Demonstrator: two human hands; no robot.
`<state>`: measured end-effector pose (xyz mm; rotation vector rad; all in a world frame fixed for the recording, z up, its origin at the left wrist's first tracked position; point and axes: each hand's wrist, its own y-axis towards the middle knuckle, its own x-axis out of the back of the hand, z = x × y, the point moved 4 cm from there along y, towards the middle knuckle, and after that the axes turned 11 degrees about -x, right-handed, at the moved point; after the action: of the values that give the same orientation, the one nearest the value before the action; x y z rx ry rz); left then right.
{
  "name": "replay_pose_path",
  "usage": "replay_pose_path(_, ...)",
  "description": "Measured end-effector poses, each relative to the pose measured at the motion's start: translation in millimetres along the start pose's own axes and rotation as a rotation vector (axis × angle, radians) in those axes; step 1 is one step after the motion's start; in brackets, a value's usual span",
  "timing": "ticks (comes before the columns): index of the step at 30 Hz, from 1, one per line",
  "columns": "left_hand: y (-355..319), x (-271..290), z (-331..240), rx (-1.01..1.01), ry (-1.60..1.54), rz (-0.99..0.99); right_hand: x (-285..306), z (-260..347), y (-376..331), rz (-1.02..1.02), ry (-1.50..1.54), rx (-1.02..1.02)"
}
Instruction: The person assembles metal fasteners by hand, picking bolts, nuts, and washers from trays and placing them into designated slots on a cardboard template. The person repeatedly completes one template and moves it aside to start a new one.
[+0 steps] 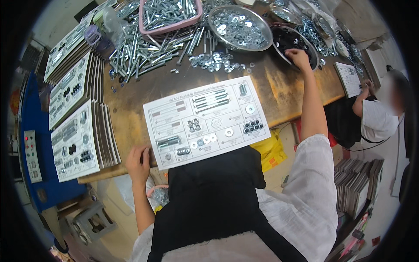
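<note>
A white printed hardware card (209, 150) lies tilted at the table's front edge, over my lap. Bolts, nuts, washers and black-topped nuts sit in groups on its printed boxes, while a few boxes at its upper left hold no metal parts. My left hand (138, 165) rests beside the card's left edge, fingers loosely curled, with nothing visible in them. At the far right my right hand (299, 59) reaches into a metal bowl (315, 61) of small black parts (288, 39). Its thumb and fingers are pinched together; whatever they hold is hidden.
Left of me stand stacks of filled cards (74, 139). Across the back are loose long bolts (148, 54), a pink basket (172, 29) of bolts, a steel bowl (240, 28) of washers and scattered washers (214, 61). A co-worker (375, 113) sits at the right with another card (348, 78).
</note>
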<state>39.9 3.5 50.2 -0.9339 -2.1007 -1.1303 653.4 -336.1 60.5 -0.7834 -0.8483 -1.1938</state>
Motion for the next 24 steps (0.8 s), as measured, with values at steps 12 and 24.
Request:
replay_pose_path(12, -7.6, -22.6, 6.4, 0.022, 0.032, -0.096, -12.7, 16.4, 10.8, -0.034, -0.128, 0.192)
replay_pose_path(24, -16.7, -26.8, 13.9, 0.03, 0.044, -0.143, -25.4, -16.1, 17.5, -0.035, 0.319, -0.091)
